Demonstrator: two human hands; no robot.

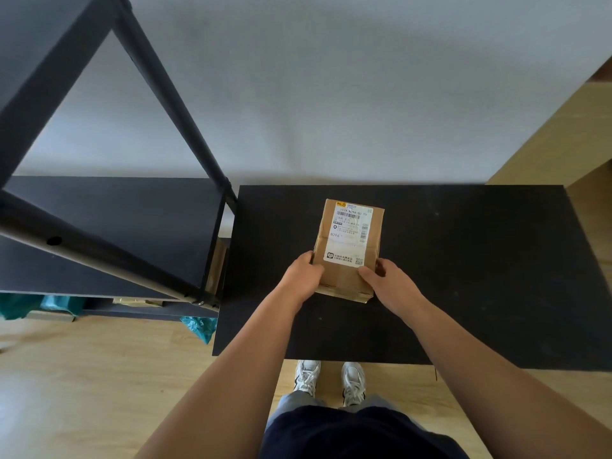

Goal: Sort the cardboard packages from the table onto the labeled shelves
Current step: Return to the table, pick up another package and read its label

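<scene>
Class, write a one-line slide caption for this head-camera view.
Both hands, left hand and right hand, grip a labelled cardboard package on the black table beside black shelves.

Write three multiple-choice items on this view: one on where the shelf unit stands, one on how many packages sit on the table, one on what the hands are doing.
1. Where is the black shelf unit relative to the black table?
A. To its left
B. To its right
C. On top of it

2. How many cardboard packages are on the table?
A. None
B. One
C. Three

3. What are the hands doing with the cardboard package?
A. Both are held clear of it
B. Only one touches it
C. Both grip its near end, one on each side

Answers:
1 A, the dark frame and boards fill the left of the view, beside the table's left edge.
2 B, a single labelled box is there.
3 C, the left hand and right hand clasp opposite sides.
</scene>
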